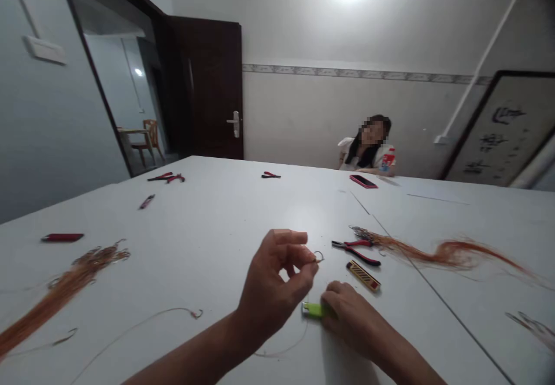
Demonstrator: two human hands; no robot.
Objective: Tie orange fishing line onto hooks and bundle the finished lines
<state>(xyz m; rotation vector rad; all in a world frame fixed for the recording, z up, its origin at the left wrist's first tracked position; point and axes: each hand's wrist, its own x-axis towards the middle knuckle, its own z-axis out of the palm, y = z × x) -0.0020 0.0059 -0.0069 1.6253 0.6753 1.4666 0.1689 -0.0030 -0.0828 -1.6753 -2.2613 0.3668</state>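
Note:
Between the thumb and index finger of my left hand (277,281) is a fish hook (319,256), its curved end pointing up and right. A thin fishing line (286,350) hangs below that hand and curls over the table. My right hand (347,310) is closed around a green lighter (313,310), whose metal end sticks out to the left, low over the white table. Just beyond the right hand lie a yellow-and-black striped box cutter (363,276) and red-handled pliers (356,251).
Bundles of hooks with orange line lie at left (82,275) and right (433,252). A single hook on line (197,314) rests near the front. Further back are a red pen-like object (63,237), more pliers (167,177) and a phone (363,181). A person (368,148) sits opposite.

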